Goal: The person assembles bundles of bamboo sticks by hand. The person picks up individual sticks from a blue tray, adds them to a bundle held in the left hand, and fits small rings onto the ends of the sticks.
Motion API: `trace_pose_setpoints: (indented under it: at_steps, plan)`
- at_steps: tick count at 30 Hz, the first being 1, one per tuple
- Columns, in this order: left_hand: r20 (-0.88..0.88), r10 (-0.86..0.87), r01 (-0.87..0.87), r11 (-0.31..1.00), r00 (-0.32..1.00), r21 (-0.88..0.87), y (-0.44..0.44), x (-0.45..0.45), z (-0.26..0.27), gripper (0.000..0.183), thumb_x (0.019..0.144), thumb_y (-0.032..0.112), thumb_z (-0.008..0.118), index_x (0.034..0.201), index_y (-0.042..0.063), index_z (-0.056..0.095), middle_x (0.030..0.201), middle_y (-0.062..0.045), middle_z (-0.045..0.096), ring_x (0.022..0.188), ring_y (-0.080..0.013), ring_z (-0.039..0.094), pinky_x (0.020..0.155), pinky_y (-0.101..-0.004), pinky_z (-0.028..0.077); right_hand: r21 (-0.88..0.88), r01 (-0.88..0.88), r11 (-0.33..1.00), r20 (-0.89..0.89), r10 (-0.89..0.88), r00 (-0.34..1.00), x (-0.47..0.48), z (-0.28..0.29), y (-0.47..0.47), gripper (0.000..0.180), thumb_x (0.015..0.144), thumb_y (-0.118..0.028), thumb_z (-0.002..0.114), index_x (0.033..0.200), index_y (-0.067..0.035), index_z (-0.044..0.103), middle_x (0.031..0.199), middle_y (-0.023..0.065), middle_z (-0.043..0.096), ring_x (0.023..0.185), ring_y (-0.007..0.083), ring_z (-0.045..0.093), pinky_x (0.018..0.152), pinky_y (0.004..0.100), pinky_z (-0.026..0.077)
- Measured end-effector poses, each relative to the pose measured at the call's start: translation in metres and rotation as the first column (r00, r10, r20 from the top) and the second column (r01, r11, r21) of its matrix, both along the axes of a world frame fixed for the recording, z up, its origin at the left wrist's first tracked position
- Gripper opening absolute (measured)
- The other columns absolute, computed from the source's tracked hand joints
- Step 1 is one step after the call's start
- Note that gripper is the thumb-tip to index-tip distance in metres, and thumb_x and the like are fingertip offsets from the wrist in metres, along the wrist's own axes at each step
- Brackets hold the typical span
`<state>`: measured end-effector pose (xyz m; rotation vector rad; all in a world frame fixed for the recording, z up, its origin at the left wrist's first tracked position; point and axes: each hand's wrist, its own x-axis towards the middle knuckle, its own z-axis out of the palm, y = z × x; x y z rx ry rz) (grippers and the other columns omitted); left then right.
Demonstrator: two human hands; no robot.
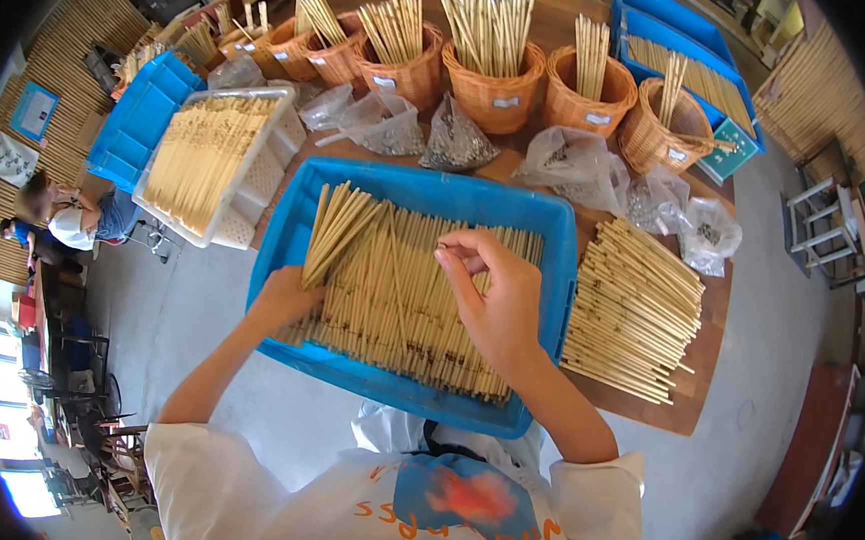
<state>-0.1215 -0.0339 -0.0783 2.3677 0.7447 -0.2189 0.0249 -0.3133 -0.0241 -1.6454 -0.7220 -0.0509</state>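
Observation:
A blue plastic crate (439, 176) full of thin bamboo sticks (430, 300) lies before me on the table. My left hand (289, 301) is closed around a bundle of bamboo sticks (341, 233) at the crate's left side; the bundle fans out upward. Over the right half of the crate, my right hand (495, 293) has its thumb and forefinger pinched on a tiny thing, too small to name. One stick (397, 275) lies slanted across the others in the middle.
Wicker baskets (490, 93) with sticks stand behind plastic bags of small metal parts (458, 140). Loose sticks (629, 314) cover the wooden table's right part. A white crate (213, 236) of sticks is at left. A person (79, 211) sits far left.

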Motion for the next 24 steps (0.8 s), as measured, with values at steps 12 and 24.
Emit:
trace_pose_setpoints:
  at_steps: [12, 24]
  plan:
    - [-0.163, -0.276, 0.31, 0.659, 0.947, 0.685, -0.054, 0.01, 0.023, 0.051, 0.082, 0.027, 0.078, 0.114, -0.003, 0.052, 0.095, -0.021, 0.066, 0.085, -0.0397, 0.066, 0.072, -0.0455, 0.055, 0.103, 0.049, 0.993, 0.012, -0.051, 0.999, 0.005, -0.007, -0.003, 0.012, 0.09, -0.008, 0.073, 0.099, -0.001, 0.07, 0.083, 0.0071, 0.073, 0.067, 0.0111, 0.068, 0.061, 0.0216, 0.05]
    - [0.154, -0.603, 0.533, 0.777, 0.783, 0.335, -0.144, 0.062, 0.05, 0.014, 0.089, 0.013, 0.068, 0.096, 0.002, 0.065, 0.086, -0.015, 0.068, 0.079, -0.0353, 0.066, 0.068, -0.0456, 0.051, 0.072, 0.127, 0.989, -0.011, -0.127, 0.992, 0.011, -0.011, -0.005, 0.011, 0.089, -0.007, 0.073, 0.098, -0.003, 0.069, 0.077, 0.0052, 0.072, 0.061, 0.0076, 0.065, 0.055, 0.0208, 0.047]
